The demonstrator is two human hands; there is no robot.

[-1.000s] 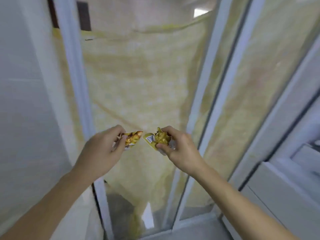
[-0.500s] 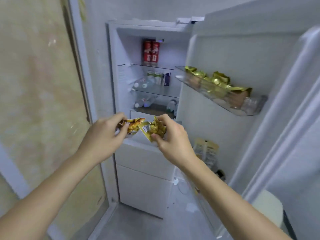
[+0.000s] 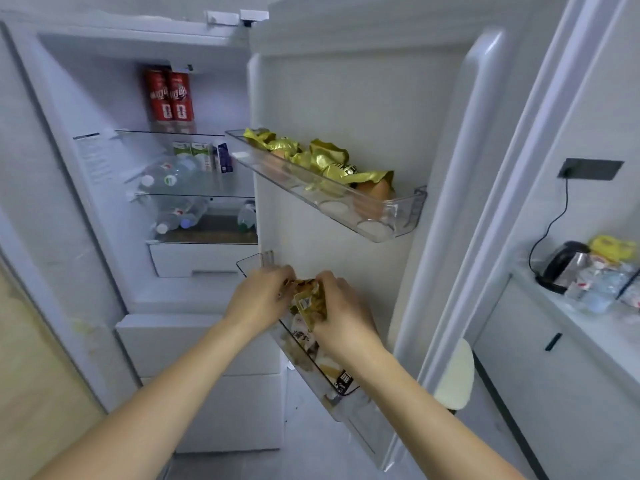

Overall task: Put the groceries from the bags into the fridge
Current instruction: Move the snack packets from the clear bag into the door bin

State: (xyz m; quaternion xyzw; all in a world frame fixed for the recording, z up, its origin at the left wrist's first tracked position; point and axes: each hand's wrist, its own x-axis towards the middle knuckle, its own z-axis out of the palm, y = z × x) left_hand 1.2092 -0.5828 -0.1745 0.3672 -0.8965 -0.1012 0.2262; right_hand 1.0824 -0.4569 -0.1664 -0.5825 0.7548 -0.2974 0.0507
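Hands (image 3: 263,299) now hold snack packets (image 3: 308,303) over lower door bin (image 3: 311,362), previously mid-air.

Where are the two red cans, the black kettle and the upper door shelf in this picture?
red cans (image 3: 169,95): head view, on the label of the pair.
black kettle (image 3: 562,263): head view, on its dark body.
upper door shelf (image 3: 381,221): head view, on its clear front wall.

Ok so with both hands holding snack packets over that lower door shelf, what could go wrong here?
1. The lower door bin already looks full, so the gold snack packets gripped by the left hand and right hand may slide out.
2. The upper door rack is heaped with gold wrappers above its rim; swinging the door might spill them.
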